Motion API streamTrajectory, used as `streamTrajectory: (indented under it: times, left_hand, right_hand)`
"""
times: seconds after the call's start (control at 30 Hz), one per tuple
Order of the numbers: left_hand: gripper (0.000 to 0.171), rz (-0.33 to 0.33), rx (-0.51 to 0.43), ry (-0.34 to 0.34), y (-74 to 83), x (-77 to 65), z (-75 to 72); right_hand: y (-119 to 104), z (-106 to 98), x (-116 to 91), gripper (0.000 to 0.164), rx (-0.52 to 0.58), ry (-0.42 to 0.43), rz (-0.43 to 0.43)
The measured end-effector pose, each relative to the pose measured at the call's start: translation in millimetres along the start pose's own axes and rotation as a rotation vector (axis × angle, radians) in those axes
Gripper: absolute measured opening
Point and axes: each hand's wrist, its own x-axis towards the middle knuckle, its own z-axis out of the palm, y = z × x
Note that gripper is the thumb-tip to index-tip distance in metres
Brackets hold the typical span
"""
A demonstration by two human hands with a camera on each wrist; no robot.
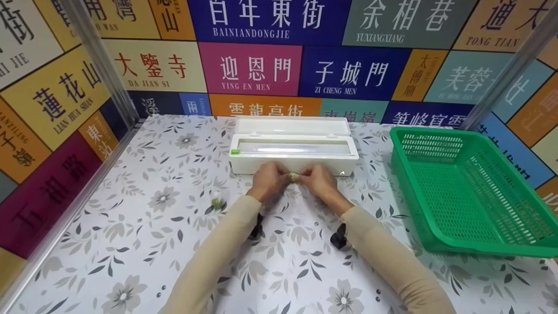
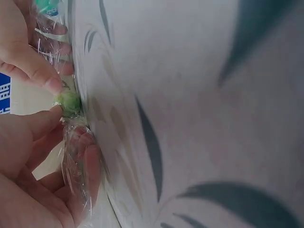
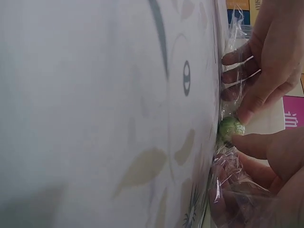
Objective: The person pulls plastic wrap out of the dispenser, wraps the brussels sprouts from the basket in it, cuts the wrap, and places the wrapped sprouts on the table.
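A small round green vegetable, which looks like a Brussels sprout (image 1: 293, 176), lies wrapped in clear plastic film between both hands, close to the front of a white film dispenser box (image 1: 290, 165). My left hand (image 1: 269, 181) pinches the film (image 3: 232, 42) on the left side of the sprout. From the right side, my right hand (image 1: 320, 179) pinches film too, its thumb against the sprout (image 3: 231, 127). In both wrist views the fingers show through the crinkled film. A second green piece in film (image 1: 216, 202) rests on the table, left of my left forearm.
Behind the box's slot its lid (image 1: 292, 126) stands raised, and a green cutter slide (image 1: 235, 151) sits at the left end. A green plastic basket (image 1: 429, 209) occupies the right side. Flower-patterned cloth covers the table (image 1: 144, 235); printed panels (image 1: 253, 69) enclose the back and sides.
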Motion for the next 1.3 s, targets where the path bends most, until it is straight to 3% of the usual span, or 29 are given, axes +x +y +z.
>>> streamTrajectory:
  times: [0.3,0.5,0.67,0.83,1.07,1.17,1.3]
  left_hand:
    - [0.011,-0.018,-0.056,-0.008,-0.8,2.1,-5.3]
    - [0.016,0.025,0.011,0.08,0.9,2.8,-14.6]
    - [0.017,-0.003,0.011,0.093,0.9,-2.9,-30.6]
    - [0.02,-0.001,-0.051,0.088,-8.0,-8.7,-56.5]
    - [0.024,-0.04,-0.264,0.077,-25.4,-16.0,-91.9]
    - [0.023,-0.054,-0.322,0.15,-36.0,-19.1,-101.3]
    - [0.024,-0.046,-0.333,0.251,-50.2,-20.1,-108.5]
  right_hand:
    - [1,-2,2,0.021,-0.019,0.037,-0.023]
    - [-6,-4,-1,0.021,-0.038,0.035,-0.055]
    - [-17,-14,-9,0.019,0.0,-0.018,-0.049]
    - [-28,-29,-12,0.027,0.042,-0.086,-0.059]
    - [-40,-43,-3,0.033,0.24,-0.191,-0.116]
    - [-44,-45,3,0.037,0.323,-0.223,-0.13]
    - [-49,-46,10,0.039,0.421,-0.257,-0.146]
